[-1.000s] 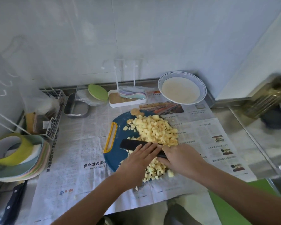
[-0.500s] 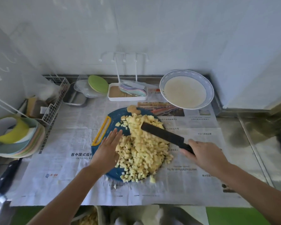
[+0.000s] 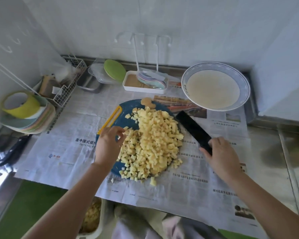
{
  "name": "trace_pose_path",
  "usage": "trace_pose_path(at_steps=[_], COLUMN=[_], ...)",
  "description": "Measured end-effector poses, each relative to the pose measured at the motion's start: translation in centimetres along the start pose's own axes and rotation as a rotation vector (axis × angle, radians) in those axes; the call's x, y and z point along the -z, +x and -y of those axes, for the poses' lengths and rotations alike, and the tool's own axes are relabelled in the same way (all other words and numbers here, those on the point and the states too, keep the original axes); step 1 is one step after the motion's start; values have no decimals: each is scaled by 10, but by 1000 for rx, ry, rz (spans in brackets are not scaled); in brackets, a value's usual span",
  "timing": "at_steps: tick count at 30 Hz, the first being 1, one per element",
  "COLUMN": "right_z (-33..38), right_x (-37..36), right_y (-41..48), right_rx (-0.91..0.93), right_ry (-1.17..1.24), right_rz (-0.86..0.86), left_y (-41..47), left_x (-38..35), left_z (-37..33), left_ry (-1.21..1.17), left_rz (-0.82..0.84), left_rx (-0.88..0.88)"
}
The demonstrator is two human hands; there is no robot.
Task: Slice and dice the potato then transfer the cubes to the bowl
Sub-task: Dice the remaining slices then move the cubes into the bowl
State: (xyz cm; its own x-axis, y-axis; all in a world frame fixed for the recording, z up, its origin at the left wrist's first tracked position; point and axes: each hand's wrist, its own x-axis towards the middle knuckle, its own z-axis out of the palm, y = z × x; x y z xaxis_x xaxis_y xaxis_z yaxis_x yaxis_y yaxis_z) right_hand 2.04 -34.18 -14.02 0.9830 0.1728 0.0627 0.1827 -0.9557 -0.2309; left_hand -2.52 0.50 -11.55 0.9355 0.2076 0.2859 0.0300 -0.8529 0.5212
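A big heap of pale yellow potato cubes [image 3: 154,140] covers a round blue cutting board [image 3: 128,107] with a yellow handle. My left hand [image 3: 109,144] hovers at the heap's left edge, fingers curled toward the cubes; whether it pinches any is unclear. My right hand [image 3: 221,156] grips the handle of a black cleaver [image 3: 192,128], whose blade lies flat on the newspaper just right of the board. A white bowl [image 3: 243,83] with a blue rim sits at the back right, holding a pale liquid. A few cubes have spilled off the board's near edge.
Newspaper [image 3: 67,135] covers the counter. At the back stand a white tray of pastel spoons [image 3: 145,83], a green lid [image 3: 114,70], a metal tin and a wire basket [image 3: 66,90]. Stacked plates with a yellow cup [image 3: 24,112] sit left. A container below the counter edge [image 3: 91,216] holds more cubes.
My right hand has drawn the cleaver off the heap and laid it on the newspaper to the right. My left hand has curled its fingers at the heap's left edge.
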Motion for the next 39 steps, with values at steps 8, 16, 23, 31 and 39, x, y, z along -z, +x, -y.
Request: trace_pose_path(at_steps=[8, 16, 23, 31, 39], right_z=[69, 71, 74, 63, 93], right_x=[-2, 9, 10, 26, 35], right_y=[-37, 4, 24, 65, 140], right_rx=[19, -338, -210, -40, 324], right_ry=[278, 767, 790, 421, 318], right_rz=[381, 434, 350, 185, 301], left_y=[-12, -7, -9, 4, 91], left_x=[-5, -4, 4, 8, -17], left_z=[-9, 10, 32, 6, -19], left_ry=[-6, -6, -64, -30, -77], left_rz=[71, 125, 175, 122, 356], left_rx=[118, 657, 903, 679, 430])
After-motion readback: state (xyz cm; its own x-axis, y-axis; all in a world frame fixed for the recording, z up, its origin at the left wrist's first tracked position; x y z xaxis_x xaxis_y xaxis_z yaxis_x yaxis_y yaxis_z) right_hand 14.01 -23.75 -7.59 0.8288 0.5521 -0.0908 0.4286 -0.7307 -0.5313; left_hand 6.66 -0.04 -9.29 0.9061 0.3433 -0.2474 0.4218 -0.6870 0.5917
